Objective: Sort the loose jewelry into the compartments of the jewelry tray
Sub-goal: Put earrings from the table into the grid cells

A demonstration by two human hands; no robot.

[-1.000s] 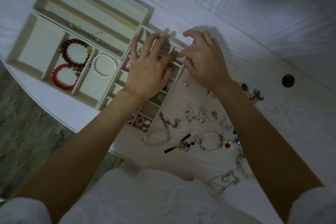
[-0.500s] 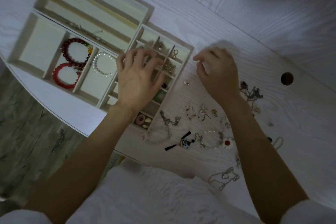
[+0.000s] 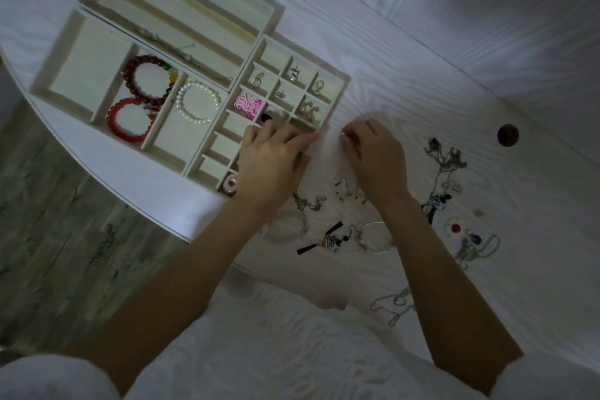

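**Head view: both hands at the near right corner of the jewelry tray**

The jewelry tray (image 3: 337, 76) is lying on the white table (image 3: 454, 42), left of centre. Its grid of small compartments is facing the hands. Several cells are holding small earrings, and one is holding a pink piece (image 3: 247, 104). A wider section to the left is holding two red bead bracelets (image 3: 143, 97) in one compartment and a pearl bracelet (image 3: 198, 102) in the next. A pink ring-shaped piece (image 3: 231, 186) is sitting in the nearest corner cell.

The left hand (image 3: 271, 166) is resting palm down over the small compartments. Its fingers are lying straight and close together, pointing right, and are holding nothing visible.

The right hand (image 3: 376, 159) is hovering just beside the tray's right edge, knuckles up. Its fingers are curled, and the fingertips (image 3: 346, 138) are pinching a small pale item (image 3: 343, 135) too small to identify.

The loose jewelry (image 3: 344, 237) is lying scattered on the table near the person's forearms: chains, hook earrings, a thin bangle, blue-and-white bead pieces. More chains (image 3: 446, 159) are lying right of the right hand. A round hole (image 3: 507, 135) is showing in the tabletop further right.
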